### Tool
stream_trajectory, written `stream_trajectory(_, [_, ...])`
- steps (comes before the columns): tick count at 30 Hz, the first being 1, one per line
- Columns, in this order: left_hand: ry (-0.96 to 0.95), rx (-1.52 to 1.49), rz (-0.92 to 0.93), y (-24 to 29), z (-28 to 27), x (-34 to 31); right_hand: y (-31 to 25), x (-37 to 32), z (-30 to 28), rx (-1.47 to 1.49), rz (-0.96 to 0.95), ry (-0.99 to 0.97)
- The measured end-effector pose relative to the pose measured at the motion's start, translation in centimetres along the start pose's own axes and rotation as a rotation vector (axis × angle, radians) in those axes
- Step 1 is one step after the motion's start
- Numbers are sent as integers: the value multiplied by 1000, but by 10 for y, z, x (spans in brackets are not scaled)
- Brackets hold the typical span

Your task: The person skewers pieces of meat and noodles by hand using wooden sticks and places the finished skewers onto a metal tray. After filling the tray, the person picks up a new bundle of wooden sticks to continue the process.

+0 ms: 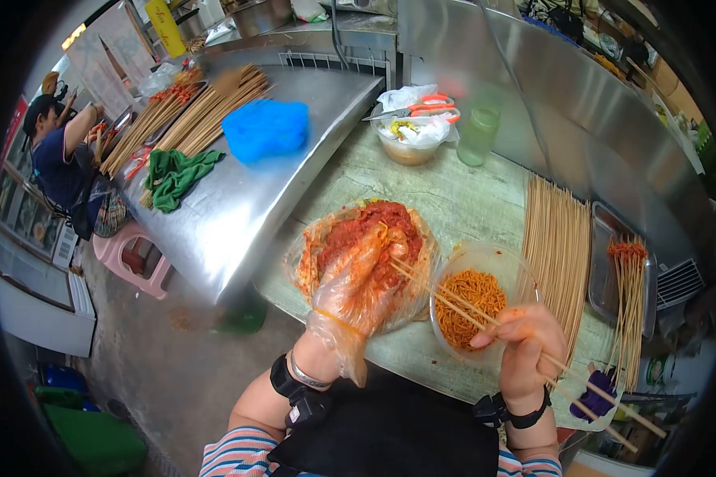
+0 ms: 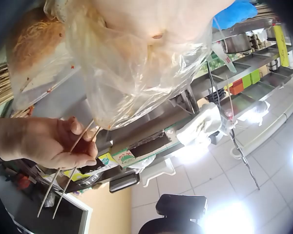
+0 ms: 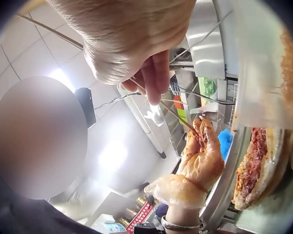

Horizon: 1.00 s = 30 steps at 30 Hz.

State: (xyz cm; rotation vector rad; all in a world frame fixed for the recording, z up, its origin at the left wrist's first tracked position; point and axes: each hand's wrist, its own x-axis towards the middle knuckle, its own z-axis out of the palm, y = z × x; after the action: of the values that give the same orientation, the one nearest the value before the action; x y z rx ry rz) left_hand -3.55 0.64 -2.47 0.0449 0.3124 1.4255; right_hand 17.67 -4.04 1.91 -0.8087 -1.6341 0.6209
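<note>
My left hand [image 1: 354, 278] wears a clear plastic glove with a yellow band at the wrist. It is over a plastic bag of red seasoned meat [image 1: 394, 215] on the table. In the right wrist view the gloved fingers [image 3: 205, 131] pinch some red meat at the tip of a bamboo skewer [image 3: 178, 117]. My bare right hand [image 1: 533, 342] holds two long bamboo skewers [image 1: 453, 306] between thumb and fingers, their points at the left fingertips. A clear bowl [image 1: 533, 278] of thin orange-brown strands [image 1: 469, 310] stands beneath the skewers.
Many bare skewers [image 1: 557, 254] lie at right, beside a metal tray [image 1: 601, 294] with skewers of red meat [image 1: 628, 254]. Scissors [image 1: 445, 102] lie across a lined bowl [image 1: 410, 151], near a green glass [image 1: 479, 137]. A steel table [image 1: 247, 207] adjoins at left; a person [image 1: 64, 167] sits beyond it.
</note>
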Motion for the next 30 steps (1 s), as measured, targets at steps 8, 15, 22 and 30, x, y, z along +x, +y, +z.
stream_trajectory(8, [-13,175,74,-1,-3,-5,-3,6,1,-189,-250,-232])
stream_trajectory(15, [-134,470,456,-6,-19,2,-17,17,20,-354,-357,-255])
stream_trajectory(22, [-30,633,349,-4,-10,1,-16,16,33,-205,-233,-234])
stream_trajectory(30, [19,760,487,9,-23,17,7,5,-4,159,535,-78])
